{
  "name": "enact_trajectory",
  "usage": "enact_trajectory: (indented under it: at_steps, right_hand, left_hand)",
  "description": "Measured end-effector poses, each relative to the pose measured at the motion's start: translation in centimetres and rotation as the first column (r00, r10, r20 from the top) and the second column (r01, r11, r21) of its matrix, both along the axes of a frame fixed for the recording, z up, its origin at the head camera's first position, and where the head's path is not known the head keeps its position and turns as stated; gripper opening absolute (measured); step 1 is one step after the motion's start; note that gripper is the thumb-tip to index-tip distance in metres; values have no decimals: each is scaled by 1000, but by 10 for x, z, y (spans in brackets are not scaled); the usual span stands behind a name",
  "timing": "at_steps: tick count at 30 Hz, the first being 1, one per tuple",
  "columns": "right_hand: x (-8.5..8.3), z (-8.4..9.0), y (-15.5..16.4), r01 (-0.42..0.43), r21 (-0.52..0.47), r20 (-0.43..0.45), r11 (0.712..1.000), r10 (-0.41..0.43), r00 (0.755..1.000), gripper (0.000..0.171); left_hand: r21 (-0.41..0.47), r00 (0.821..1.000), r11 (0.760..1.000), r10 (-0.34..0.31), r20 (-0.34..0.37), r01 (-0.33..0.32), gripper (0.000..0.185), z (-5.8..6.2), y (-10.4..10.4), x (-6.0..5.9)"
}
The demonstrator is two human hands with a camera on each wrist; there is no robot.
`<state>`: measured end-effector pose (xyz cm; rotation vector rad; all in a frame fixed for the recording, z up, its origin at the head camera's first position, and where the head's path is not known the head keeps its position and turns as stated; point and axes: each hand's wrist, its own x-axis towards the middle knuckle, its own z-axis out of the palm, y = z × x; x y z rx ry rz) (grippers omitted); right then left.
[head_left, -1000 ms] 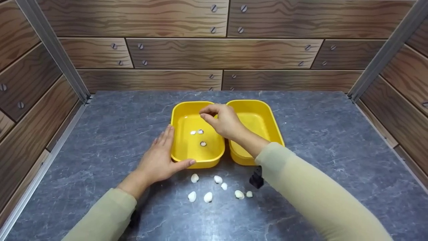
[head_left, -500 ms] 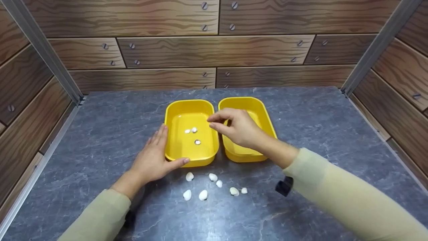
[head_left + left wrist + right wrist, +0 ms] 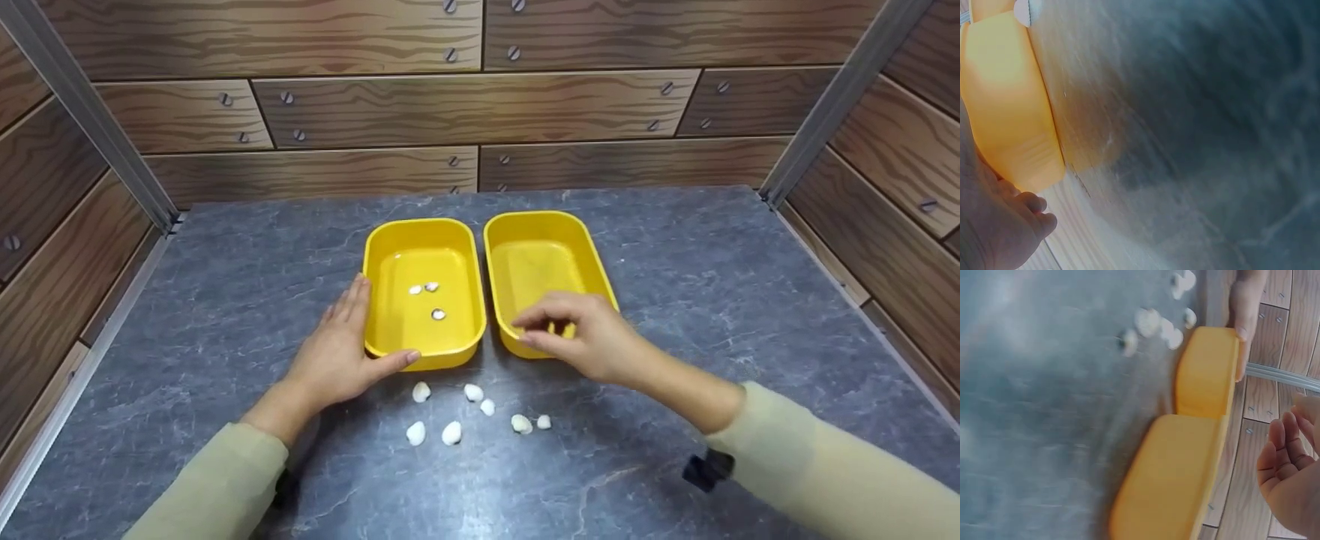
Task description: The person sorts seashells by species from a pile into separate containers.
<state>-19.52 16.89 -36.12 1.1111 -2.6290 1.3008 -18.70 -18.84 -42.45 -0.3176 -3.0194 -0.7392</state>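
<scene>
Left hand (image 3: 341,360) flat against left tub (image 3: 422,292), right hand (image 3: 592,341) loose, empty; better pinch one shell (image 3: 520,424) at frame bottom-center, gently.

Bright head view, blurred wrist views

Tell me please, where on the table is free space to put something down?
The grey table is bare right of the right tray, out to the wall, behind both trays, and left of the left hand. It is crowded in front of the left tray, where seven shells lie between the left hand and right hand.
</scene>
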Motion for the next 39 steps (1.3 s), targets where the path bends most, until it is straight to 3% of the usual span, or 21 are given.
enact_trajectory:
  at_steps: [5,9,13,17,22,30,39]
  right_hand:
    - [14,-22,20,-12,15,90,1000,10,996,15]
    - [22,-39,32,-50,37,105,998,46,993,16]
    - [26,-52,40,-110,63,105,992,103,989,17]
    - [26,-62,44,-163,85,167,983,148,975,18]
    - [23,-68,46,-183,109,218,977,156,963,21]
    - [17,-69,46,-241,113,179,964,219,959,24]
    - [14,-75,48,-273,165,217,948,235,947,26]
  left_hand:
    - [-1,1000,1000,-5,-13,5,131,0,-2,0]
    - [-3,1000,1000,-10,-11,10,130,0,-3,0]
    - [0,1000,1000,-7,-1,7,131,-1,-5,0]
    - [-1,1000,1000,-7,0,7,134,-1,-6,0]
    - [-6,1000,1000,-9,5,9,133,-1,-6,1]
    - [-5,1000,1000,-9,0,9,132,-1,-4,1]
    - [-4,1000,1000,-13,8,13,134,1,-1,0]
